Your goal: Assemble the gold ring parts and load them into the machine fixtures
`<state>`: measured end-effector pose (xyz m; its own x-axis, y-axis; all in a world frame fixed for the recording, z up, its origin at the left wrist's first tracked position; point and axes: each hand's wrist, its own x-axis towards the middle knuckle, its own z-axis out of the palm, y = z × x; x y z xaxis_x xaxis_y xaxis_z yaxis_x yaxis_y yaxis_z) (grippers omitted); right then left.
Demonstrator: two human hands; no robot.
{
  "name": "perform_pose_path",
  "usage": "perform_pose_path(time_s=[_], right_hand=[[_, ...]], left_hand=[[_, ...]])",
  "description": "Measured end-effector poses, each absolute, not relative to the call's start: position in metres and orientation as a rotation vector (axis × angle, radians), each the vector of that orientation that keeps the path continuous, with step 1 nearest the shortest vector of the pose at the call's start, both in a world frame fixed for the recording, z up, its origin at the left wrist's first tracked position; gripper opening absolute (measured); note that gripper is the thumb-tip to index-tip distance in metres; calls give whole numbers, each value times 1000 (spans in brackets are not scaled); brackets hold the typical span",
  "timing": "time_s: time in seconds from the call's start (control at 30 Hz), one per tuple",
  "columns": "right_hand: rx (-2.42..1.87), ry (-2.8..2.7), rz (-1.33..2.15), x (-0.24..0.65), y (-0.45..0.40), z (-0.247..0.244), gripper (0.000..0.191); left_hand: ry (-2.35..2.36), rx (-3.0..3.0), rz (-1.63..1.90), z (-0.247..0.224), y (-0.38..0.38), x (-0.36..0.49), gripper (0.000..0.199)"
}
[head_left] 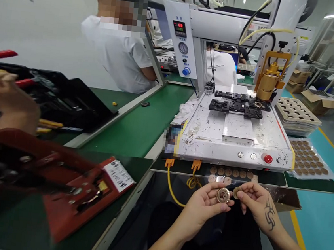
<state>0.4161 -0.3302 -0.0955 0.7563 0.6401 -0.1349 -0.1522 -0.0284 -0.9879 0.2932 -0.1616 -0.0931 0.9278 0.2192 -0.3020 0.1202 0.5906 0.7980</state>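
My left hand (206, 204) grips a round gold-coloured watch case (223, 195), its open middle turned up toward me. Close beside it, my right hand (254, 202) pinches a small brownish disc (236, 192) between thumb and fingers. The disc is near the right edge of the case; whether the two touch I cannot tell. Both hands are over my lap, just in front of the bench edge. Behind them lies a sheet of round brown discs (228, 172), partly hidden by my fingers.
A white dispensing machine (203, 144) with black fixtures (237, 104) and a gold nozzle unit (268, 86) stands ahead. To its right are stacked trays (299, 115) and more discs on a sheet (309, 158). A red hand press (71, 206) and another person's hand (8, 100) are at left.
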Motion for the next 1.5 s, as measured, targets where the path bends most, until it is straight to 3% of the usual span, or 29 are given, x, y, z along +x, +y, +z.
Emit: perform_pose_path(time_s=[0.5,0.8,0.97,1.5], right_hand=[[-1317,-457,1018,410,-336,-91,37],[-1615,-788,701,405,-326,-60,36],[-1631,-857,719,397,-321,-65,28],[-1646,-855,615,390,-319,-74,26]], left_hand=[[355,870,111,-81,-164,264,51],[334,889,109,-78,-168,259,50],[327,921,139,-78,-172,258,50],[342,1023,180,-80,-182,257,52]])
